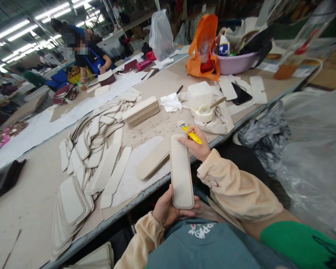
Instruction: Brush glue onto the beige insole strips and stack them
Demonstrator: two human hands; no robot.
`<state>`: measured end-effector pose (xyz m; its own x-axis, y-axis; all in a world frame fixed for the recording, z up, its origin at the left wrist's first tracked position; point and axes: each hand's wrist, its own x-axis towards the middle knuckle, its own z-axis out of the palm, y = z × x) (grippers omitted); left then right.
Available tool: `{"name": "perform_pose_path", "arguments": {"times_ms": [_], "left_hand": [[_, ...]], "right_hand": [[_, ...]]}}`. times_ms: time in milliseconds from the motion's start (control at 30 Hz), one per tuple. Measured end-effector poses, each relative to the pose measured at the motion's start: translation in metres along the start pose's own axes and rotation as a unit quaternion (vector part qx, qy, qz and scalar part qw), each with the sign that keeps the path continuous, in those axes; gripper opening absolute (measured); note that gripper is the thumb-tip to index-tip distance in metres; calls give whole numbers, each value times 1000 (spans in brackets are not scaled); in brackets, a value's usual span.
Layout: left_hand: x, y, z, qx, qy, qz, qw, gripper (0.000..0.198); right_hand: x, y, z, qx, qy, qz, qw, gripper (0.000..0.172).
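My left hand (165,209) is closed around the lower end of a long beige padded strip (182,172) with rounded corners, its fingertips showing past the far edge. The strip is tilted up over the table's edge. In my right hand (201,147) is a paintbrush with a yellow handle (194,136), its pale bristles pointing away to the left. Fingers of that same hand also touch the strip's upper end. Just left of the strip, a small stack of similar tan strips (152,162) lies on a white sheet (128,190).
Many overlapping beige strips (84,149) spread over the left of the table, with a neat stack (141,112) behind. A white tub (200,95), a tape roll (204,114), an orange bag (203,48) and a purple basin (235,63) stand farther back. A co-worker (92,56) works across the table.
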<state>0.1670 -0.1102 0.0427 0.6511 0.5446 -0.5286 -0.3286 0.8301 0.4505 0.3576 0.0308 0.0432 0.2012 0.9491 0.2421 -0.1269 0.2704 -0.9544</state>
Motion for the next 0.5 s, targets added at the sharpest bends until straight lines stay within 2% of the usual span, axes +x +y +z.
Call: {"name": "perform_pose_path", "arguments": {"times_ms": [67,133,233,367,500], "left_hand": [[1,-2,-1,16,4,15,1000,65],[2,-5,-2,54,24,33,998,52],[3,-8,-5,77,42,28,996,42],[3,-10,-10,72,34,27,996,42],[5,-13,-9,78,6,59,995,49]], "right_hand": [[1,1,-1,0,7,-11,1000,39],[1,2,-2,-5,16,-17,1000,38],[1,1,-2,-19,28,-18,999,36],[0,-3,-3,-29,27,-25,999,34],[-6,-11,-5,-70,36,-38,996,32]]}}
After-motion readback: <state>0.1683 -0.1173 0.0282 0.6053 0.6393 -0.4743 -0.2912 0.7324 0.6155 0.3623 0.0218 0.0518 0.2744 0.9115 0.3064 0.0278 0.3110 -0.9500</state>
